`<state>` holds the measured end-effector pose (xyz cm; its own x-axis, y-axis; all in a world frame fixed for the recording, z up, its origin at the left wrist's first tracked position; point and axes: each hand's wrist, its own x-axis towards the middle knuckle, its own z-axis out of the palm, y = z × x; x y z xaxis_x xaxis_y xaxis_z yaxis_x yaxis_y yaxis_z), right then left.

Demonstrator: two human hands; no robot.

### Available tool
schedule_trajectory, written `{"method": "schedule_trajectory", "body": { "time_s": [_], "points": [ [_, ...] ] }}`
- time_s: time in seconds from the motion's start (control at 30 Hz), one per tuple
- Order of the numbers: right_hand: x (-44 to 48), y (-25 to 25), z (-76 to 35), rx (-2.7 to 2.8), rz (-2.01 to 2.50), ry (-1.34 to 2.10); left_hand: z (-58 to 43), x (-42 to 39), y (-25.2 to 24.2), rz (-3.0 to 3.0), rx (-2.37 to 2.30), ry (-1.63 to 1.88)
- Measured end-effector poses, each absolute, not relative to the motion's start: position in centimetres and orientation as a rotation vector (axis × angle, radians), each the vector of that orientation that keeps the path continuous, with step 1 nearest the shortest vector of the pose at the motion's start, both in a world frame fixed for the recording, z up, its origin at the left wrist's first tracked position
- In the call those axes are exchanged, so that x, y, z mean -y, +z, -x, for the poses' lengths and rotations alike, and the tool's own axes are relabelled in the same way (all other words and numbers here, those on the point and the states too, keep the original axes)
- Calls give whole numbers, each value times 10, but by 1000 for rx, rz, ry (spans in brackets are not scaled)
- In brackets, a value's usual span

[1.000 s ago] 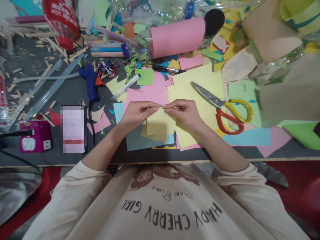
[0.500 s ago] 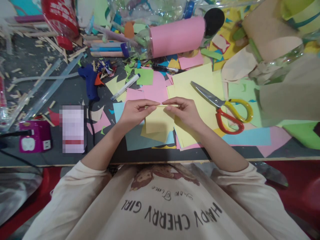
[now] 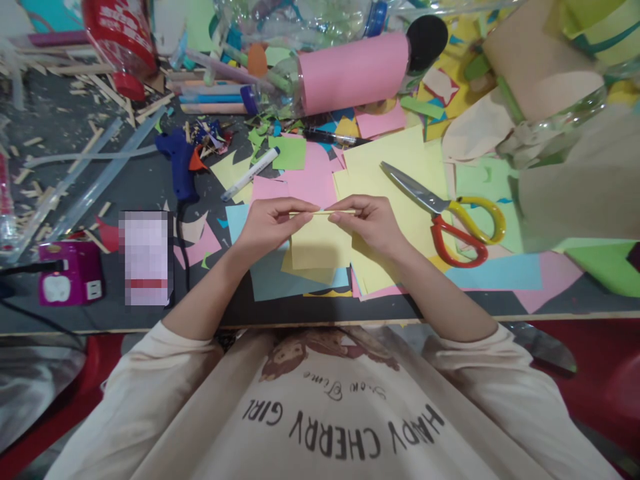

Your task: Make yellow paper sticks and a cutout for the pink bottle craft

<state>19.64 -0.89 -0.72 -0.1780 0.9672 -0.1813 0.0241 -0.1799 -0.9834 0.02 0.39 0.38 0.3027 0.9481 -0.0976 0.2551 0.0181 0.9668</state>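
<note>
A small piece of pale yellow paper [image 3: 321,248] is pinched along its far edge by both of my hands. That edge looks like a narrow fold or roll. My left hand [image 3: 270,227] is closed on its left part, thumb on the near side and fingers beyond. On the right part, my right hand [image 3: 367,223] grips it in the same way, fingertips close to the left ones. Under the paper lies a light blue sheet [image 3: 267,283]. A stack of larger yellow sheets [image 3: 395,267] is beside my right hand, with scissors [image 3: 440,207] resting on it.
A white marker [image 3: 251,175] and a blue glue gun [image 3: 181,163] lie left of the papers. A pink-wrapped bottle [image 3: 355,73] stretches across the back. Wood bits and a red bottle [image 3: 125,47] are at back left. A purple box [image 3: 70,273] stands near the front edge.
Both hands keep their pinch on the yellow paper's far edge. My right thumb and fingers have shifted very slightly; nothing else has visibly moved.
</note>
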Motion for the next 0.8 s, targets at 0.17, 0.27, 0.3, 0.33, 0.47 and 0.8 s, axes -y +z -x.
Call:
{"method": "schedule_trajectory", "body": {
  "time_s": [0.17, 0.27, 0.3, 0.33, 0.47, 0.8],
  "points": [
    [10, -13, -197, 1286, 1319, 1426, 0, -4, 3, -1503, -1201, 774],
    [10, -13, -197, 1290, 1330, 1415, 0, -5, 3, -1493, -1192, 773],
    [10, -12, -197, 1283, 1328, 1414, 0, -5, 3, -1488, -1187, 775],
    [9, -12, -196, 1273, 1325, 1413, 0, -5, 3, -1486, -1184, 775],
    [9, -9, -195, 1244, 1327, 1394, 0, -5, 2, -1496, -1190, 768],
    [11, -10, -195, 1371, 1342, 1337, -1, -4, 8, -1447, -1173, 735]
  ]
}}
